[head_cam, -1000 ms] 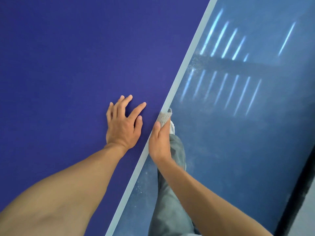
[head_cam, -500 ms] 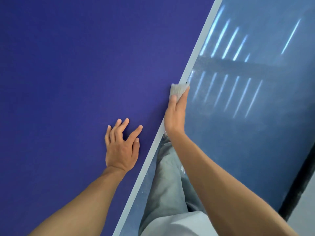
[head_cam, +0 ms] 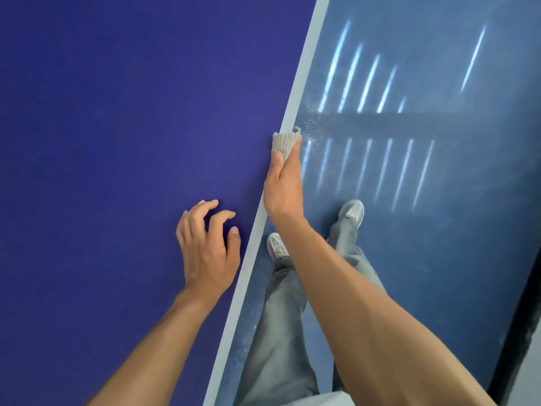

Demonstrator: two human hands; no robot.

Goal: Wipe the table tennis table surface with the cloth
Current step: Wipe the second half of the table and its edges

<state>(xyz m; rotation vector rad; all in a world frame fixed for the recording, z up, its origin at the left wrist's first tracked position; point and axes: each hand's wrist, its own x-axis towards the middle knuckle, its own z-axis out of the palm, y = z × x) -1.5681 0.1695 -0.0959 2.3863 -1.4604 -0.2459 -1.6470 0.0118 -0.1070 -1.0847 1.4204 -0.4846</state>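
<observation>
Right grip (head_cam: 282,183): closed round the cloth (head_cam: 283,143), thumb on the bench side, fingers on the floor side, pinching it over the rim.
Cloth: a small grey wad just ahead of the right grip, riding the pale edge stripe (head_cam: 295,92) of the bench (head_cam: 117,112).
Left grip (head_cam: 207,244): behind and to the left of the right grip, fingers arched and loosely curled, holding nothing. I can't quite tell whether the tips touch the bench.
Dust (head_cam: 307,127): specks hang just ahead and right of the cloth, over the floor (head_cam: 439,259).
Risk, slip-off: the wad sits half off the rim, and a push along this line could send it off the edge.
Risk, coverage: it's a small wad, so the wide blue field left of the grip could be missed.
Risk, balance: the left grip isn't planted flat, so it gives little support on a long reach.
</observation>
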